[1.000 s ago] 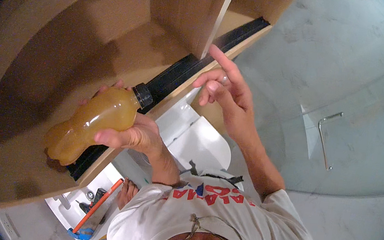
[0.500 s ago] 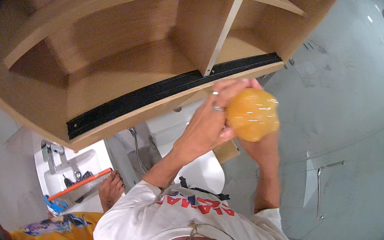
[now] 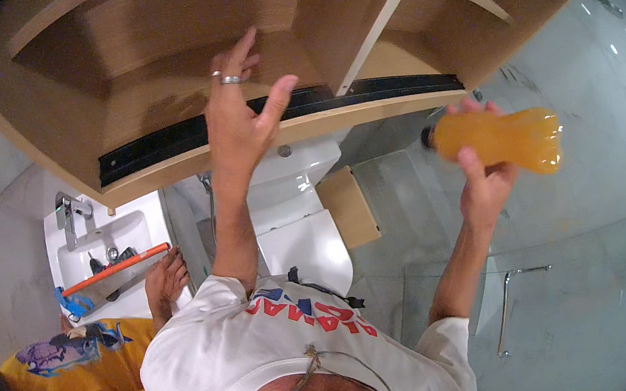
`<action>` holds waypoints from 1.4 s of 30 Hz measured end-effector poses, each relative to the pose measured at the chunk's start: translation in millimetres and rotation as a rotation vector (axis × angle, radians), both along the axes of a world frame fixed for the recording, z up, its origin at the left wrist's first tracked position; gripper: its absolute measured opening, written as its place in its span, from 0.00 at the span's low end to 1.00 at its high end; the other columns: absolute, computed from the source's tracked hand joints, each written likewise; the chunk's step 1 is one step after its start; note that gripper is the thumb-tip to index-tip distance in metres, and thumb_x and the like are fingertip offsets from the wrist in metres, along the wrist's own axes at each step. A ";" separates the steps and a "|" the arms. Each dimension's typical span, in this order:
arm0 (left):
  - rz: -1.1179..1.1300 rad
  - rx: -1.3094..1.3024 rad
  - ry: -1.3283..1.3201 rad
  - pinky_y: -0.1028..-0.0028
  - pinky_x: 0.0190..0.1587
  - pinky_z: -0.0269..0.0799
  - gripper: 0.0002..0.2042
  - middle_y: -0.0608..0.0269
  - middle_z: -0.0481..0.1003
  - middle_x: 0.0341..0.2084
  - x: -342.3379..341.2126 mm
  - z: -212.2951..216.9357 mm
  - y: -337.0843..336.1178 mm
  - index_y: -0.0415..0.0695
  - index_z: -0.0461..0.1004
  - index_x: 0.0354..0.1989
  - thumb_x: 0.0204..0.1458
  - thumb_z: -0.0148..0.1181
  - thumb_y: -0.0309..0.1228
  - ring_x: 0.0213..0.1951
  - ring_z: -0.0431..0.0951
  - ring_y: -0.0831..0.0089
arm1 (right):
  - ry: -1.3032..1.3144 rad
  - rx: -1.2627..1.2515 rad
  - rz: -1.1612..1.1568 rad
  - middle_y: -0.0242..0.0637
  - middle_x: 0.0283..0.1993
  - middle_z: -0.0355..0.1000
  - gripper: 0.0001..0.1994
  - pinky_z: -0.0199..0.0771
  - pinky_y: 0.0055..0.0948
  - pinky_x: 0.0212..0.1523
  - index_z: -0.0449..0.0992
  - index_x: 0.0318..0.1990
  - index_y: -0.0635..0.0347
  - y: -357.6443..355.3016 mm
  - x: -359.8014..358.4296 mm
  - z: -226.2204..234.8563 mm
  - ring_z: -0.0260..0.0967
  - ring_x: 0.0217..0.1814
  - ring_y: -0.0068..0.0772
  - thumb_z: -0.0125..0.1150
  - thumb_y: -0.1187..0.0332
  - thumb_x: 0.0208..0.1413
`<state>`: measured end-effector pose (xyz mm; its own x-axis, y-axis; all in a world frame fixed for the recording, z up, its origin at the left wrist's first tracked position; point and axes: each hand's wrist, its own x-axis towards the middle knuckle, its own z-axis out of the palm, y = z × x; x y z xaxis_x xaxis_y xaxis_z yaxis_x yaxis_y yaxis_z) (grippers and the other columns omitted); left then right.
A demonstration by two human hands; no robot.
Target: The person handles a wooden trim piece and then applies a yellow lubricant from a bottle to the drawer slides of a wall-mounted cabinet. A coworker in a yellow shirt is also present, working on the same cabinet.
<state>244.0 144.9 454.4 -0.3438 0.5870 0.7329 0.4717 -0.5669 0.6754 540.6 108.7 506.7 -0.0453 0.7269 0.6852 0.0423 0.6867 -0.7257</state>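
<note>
two hands moved apart | one orange bottle, in right

The cabinet is showing smooth, matt wood; by its right end, a bottle is gleaming in glossy plastic; below it, a tap is shining like metal and a shirt is showing matt cloth
</note>
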 end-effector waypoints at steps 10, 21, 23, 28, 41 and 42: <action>0.114 0.083 -0.011 0.65 0.42 0.77 0.16 0.50 0.78 0.41 0.3 -29.8 17.3 0.45 0.76 0.51 0.53 0.65 0.30 0.41 0.81 0.57 | 0.342 -0.079 0.259 0.55 0.64 0.64 0.29 0.73 0.46 0.60 0.62 0.63 0.57 51.6 -9.9 31.4 0.68 0.63 0.56 0.66 0.60 0.57; 0.207 0.194 0.006 0.66 0.37 0.78 0.13 0.54 0.80 0.35 0.3 -28.1 22.7 0.46 0.78 0.46 0.51 0.64 0.25 0.35 0.82 0.62 | 0.477 -0.213 0.370 0.52 0.65 0.64 0.25 0.79 0.45 0.54 0.65 0.60 0.56 84.7 -19.0 17.7 0.65 0.66 0.55 0.57 0.50 0.63; 0.224 0.239 0.015 0.66 0.37 0.78 0.13 0.54 0.80 0.35 -0.3 -27.6 22.7 0.46 0.79 0.46 0.50 0.64 0.25 0.35 0.82 0.62 | 0.457 -0.194 0.362 0.51 0.65 0.64 0.25 0.80 0.44 0.51 0.65 0.60 0.56 88.6 -21.8 14.7 0.64 0.66 0.54 0.57 0.50 0.63; 0.264 0.283 0.023 0.66 0.37 0.78 0.13 0.55 0.81 0.34 -1.2 -30.1 24.1 0.46 0.79 0.45 0.49 0.64 0.24 0.34 0.82 0.61 | 0.550 -0.129 0.323 0.57 0.62 0.64 0.30 0.88 0.43 0.43 0.60 0.61 0.64 97.2 -43.8 12.5 0.66 0.63 0.58 0.59 0.51 0.61; 0.284 0.375 -0.019 0.68 0.35 0.78 0.14 0.55 0.81 0.34 -0.8 -31.2 28.8 0.43 0.80 0.43 0.47 0.63 0.19 0.33 0.82 0.62 | 0.426 0.170 0.120 0.53 0.63 0.65 0.30 0.75 0.51 0.57 0.59 0.63 0.56 117.9 -69.3 -3.8 0.68 0.62 0.58 0.65 0.56 0.58; 0.281 0.386 -0.021 0.68 0.35 0.78 0.14 0.55 0.81 0.34 -0.4 -31.3 29.2 0.43 0.80 0.43 0.47 0.63 0.19 0.33 0.82 0.62 | 0.419 0.240 0.101 0.55 0.63 0.65 0.31 0.74 0.52 0.58 0.58 0.63 0.56 119.9 -72.2 -7.8 0.67 0.62 0.60 0.66 0.57 0.58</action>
<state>243.6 174.1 423.1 -0.4672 0.1553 0.8704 0.6317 -0.6302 0.4515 468.3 228.6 498.9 0.2081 0.5522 0.8073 -0.2944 0.8225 -0.4867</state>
